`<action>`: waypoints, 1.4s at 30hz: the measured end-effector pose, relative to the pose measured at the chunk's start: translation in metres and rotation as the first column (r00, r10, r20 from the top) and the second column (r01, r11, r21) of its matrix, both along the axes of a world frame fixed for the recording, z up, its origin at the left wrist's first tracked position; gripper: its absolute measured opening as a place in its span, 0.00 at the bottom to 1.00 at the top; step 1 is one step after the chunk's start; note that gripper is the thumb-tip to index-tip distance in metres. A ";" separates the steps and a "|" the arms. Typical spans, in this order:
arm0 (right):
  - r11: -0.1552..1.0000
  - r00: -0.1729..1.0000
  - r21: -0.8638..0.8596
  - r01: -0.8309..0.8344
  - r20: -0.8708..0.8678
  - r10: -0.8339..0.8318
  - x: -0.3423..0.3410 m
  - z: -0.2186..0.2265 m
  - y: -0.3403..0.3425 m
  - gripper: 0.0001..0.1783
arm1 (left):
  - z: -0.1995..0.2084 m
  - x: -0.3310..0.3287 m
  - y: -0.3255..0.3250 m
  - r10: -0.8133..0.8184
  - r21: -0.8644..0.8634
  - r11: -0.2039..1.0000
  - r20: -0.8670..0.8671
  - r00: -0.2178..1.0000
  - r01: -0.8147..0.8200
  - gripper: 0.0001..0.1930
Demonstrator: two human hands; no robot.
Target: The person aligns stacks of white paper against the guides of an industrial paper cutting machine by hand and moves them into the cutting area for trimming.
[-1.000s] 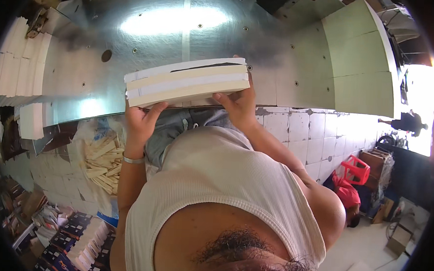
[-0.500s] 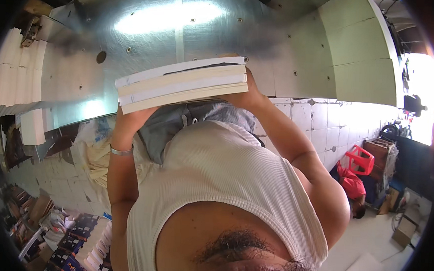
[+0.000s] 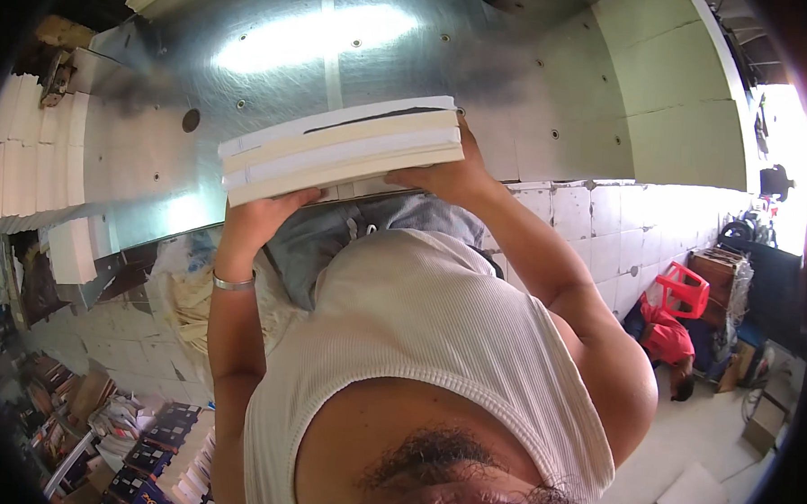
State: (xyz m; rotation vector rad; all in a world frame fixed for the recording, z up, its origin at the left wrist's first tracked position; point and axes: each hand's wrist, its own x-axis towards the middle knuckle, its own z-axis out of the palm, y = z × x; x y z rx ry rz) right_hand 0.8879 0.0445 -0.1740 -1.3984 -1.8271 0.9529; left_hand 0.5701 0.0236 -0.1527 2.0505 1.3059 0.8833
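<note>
Between my two hands is a thick stack of paper blocks [image 3: 343,150], with white and cream layers showing along the edge. My left hand [image 3: 259,217] grips its left end, thumb along the near lower edge. At the right end my right hand [image 3: 452,171] holds it, thumb pressed under the near edge and the other fingers hidden behind. The stack stands over the near edge of a shiny metal table [image 3: 275,93], its left end a little nearer to me. Whether it touches the table I cannot tell.
Piles of cut paper [image 3: 34,150] stand on the table's left side. A pale green raised panel [image 3: 681,93] borders the right. Cream cloth or plastic [image 3: 198,306] lies below left, near dark printed stacks [image 3: 156,448]. Right, a person in red [image 3: 665,340] is near a red stool [image 3: 683,289].
Both hands still hold the stack, which has tilted slightly. My left thumb shows further along the near edge, and the right thumb is now clearer. The whole view has shifted a little.
</note>
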 end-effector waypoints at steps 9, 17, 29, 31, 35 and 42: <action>0.985 0.989 0.165 -0.051 0.146 0.027 0.001 -0.006 -0.009 0.49 | 0.001 0.004 -0.004 0.020 -0.051 0.999 0.032 0.999 -0.018 0.26; 0.964 0.951 0.265 -0.021 -0.291 0.101 0.014 0.030 -0.007 0.46 | -0.006 0.004 0.000 0.035 -0.264 0.964 0.068 0.997 -0.016 0.30; 0.644 0.953 0.726 -0.240 0.051 0.299 0.017 0.075 0.002 0.16 | -0.026 -0.006 -0.001 0.045 -0.159 0.987 0.042 0.998 -0.038 0.25; 0.674 0.965 0.699 -0.239 0.094 0.245 0.018 0.083 -0.004 0.15 | -0.031 -0.010 0.001 0.030 -0.111 0.993 0.011 0.999 -0.029 0.27; 0.784 0.911 0.494 -0.376 0.353 0.214 0.011 0.128 -0.005 0.32 | -0.034 -0.012 0.002 0.010 -0.031 0.999 -0.044 0.999 -0.011 0.28; 0.822 0.726 0.192 -0.537 0.601 0.334 -0.047 0.143 0.012 0.45 | -0.035 -0.015 0.001 0.040 -0.040 0.998 -0.116 0.992 -0.044 0.35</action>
